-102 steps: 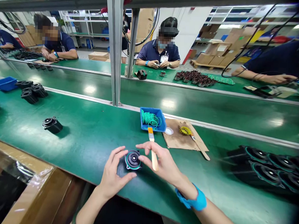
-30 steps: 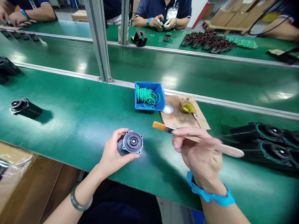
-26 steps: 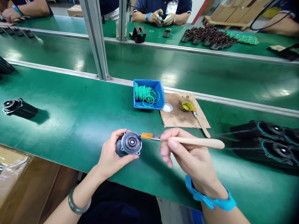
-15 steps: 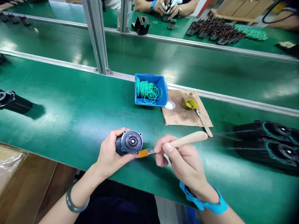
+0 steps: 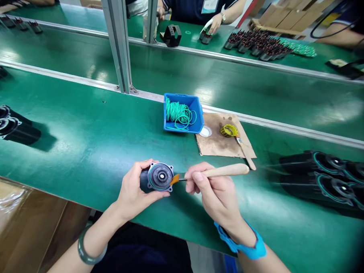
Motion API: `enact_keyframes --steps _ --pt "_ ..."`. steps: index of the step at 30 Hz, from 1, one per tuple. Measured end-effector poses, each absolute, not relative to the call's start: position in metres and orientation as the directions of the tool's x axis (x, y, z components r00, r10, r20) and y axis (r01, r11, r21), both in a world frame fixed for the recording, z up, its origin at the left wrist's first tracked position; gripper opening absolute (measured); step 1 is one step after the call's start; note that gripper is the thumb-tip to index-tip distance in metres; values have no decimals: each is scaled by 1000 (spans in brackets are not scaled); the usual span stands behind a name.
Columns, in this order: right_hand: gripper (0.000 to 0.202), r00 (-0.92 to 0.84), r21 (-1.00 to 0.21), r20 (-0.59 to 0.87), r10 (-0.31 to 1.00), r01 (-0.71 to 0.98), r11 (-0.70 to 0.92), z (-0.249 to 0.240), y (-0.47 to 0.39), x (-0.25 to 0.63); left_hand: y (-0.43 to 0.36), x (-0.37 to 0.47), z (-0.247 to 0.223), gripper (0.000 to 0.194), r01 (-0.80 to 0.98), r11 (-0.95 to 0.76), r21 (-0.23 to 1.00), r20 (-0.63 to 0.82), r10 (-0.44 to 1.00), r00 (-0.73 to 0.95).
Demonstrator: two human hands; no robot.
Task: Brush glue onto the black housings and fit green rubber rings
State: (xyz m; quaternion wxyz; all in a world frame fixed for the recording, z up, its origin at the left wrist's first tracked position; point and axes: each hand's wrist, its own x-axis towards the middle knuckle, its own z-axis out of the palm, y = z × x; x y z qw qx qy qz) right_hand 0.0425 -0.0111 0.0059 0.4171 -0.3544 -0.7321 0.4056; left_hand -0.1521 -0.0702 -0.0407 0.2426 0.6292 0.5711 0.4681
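My left hand (image 5: 134, 186) is wrapped round a black motor housing (image 5: 161, 176), a round part with a flanged end turned up toward me and a green ring in its rim. In my right hand (image 5: 208, 186) is a paint brush (image 5: 225, 170) with a pale wooden handle, pinched near its metal band. Its orange bristles touch the right side of the flange and bend there. Beyond the hands, a blue bin (image 5: 182, 128) holds green rings. Right of it lies a stained cardboard sheet (image 5: 211, 148) with a yellow-smeared tub (image 5: 229, 131) and a second brush (image 5: 246, 153).
Similar black housings (image 5: 333, 183) stand at the right, with green rings showing; others (image 5: 16, 127) stand at the left. A metal post (image 5: 116, 41) rises behind the bench. Across from me, a person's hand (image 5: 216, 23) is on a small part near many wired parts (image 5: 261, 43).
The brush has moved up from the flange's lower edge onto its right side, and its bristles now bend. My left hand still holds the housing. Across the bench, the person's hands have moved apart.
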Motion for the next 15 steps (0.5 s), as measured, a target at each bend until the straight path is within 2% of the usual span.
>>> enact_keyframes --steps 7,15 --pt "32 -403 -801 463 790 191 567 8 -11 44 -71 -151 -43 66 441 -399 804 443 896 2" --pt "28 -392 -794 476 787 194 576 11 -17 43 -68 -146 -38 58 434 -496 752 533 845 42"
